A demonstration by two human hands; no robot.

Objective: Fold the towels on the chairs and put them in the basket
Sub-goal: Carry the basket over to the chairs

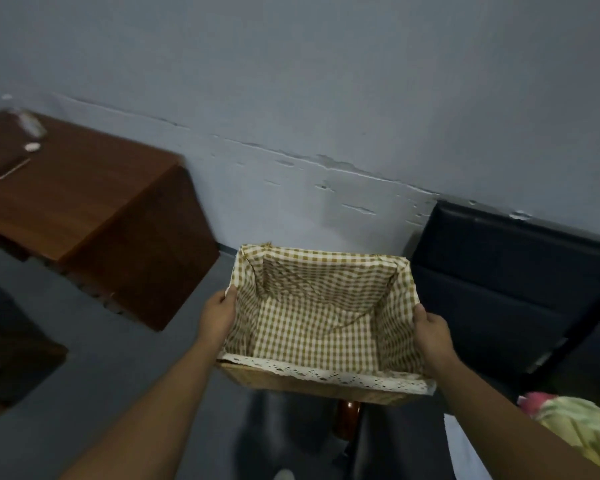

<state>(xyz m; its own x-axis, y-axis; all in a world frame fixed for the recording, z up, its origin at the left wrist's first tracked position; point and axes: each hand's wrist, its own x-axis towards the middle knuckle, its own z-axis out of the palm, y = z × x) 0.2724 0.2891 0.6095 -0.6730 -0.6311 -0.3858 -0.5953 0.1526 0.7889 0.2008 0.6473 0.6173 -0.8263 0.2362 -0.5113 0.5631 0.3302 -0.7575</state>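
Note:
A wicker basket [312, 382] with a brown-and-white checked lining and a white lace rim hangs in front of me, held in the air. It has nothing inside. My left hand [218, 315] grips its left wall, thumb over the rim. On the opposite wall, my right hand [432, 332] grips the same way. A yellow, green and pink towel [575, 424] lies crumpled at the lower right, partly behind my right forearm.
A dark padded chair [510, 282] stands against the grey wall at the right. A brown wooden desk [84, 202] with small items on top stands at the left. A dark wooden piece of furniture [11, 368] sits at the far left. Grey floor lies below.

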